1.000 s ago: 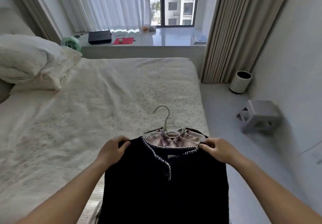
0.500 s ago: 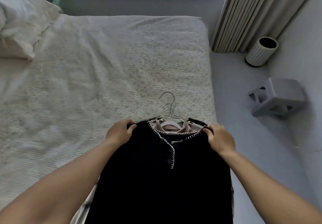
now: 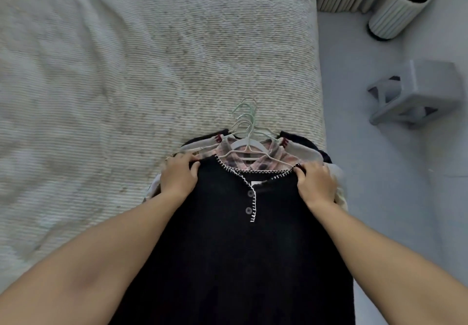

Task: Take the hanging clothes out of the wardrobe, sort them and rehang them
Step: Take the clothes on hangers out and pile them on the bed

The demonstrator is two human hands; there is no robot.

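1. Sorting step, by my reading: the stack of hung clothes (image 3: pixel 253 157) lies at the bed's (image 3: pixel 152 59) right edge, black top (image 3: pixel 235 248) uppermost.
2. Left hand (image 3: pixel 178 175) and right hand (image 3: pixel 315 184) each pinch a shoulder of it.
3. Next likely calls for lifting it off its hanger (image 3: pixel 247 132).
4. A small neck label shows; unreadable.

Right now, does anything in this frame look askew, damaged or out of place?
Only the grey stool on the floor beside the bed: it lies tipped on its side, legs pointing sideways. The ribbed bin only looks tilted, likely lens distortion. The stacked clothes look orderly, both hands gripping the black top.
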